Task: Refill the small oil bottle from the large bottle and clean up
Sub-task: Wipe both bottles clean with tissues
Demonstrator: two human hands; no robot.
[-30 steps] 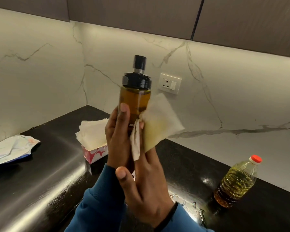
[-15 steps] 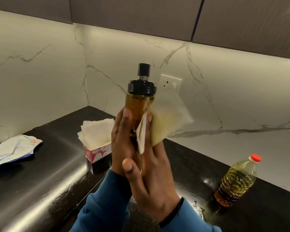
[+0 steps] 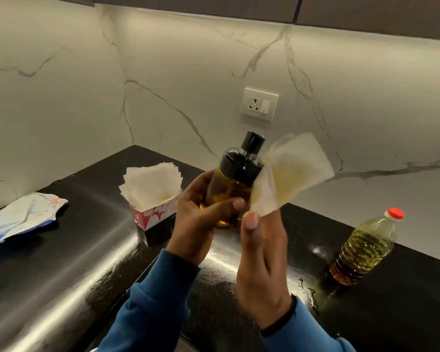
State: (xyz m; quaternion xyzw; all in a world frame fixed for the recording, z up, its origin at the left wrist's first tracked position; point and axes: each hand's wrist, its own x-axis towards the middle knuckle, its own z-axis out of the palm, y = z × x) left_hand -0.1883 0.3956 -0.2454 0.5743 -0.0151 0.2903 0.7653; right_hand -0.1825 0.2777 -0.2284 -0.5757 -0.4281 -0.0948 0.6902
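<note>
My left hand grips the small oil bottle in its fingers, neck tilted up and away. My right hand, just beside it, pinches the oily tissue against the bottle's right side; the large bottle stands on the tabletop, far right.

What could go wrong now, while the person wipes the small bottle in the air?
The small oil bottle is held tilted above the counter by the left hand alone; if oily, it might slip. The tissue in the right hand already looks stained and may smear. Droplets remain near the large bottle.
</note>
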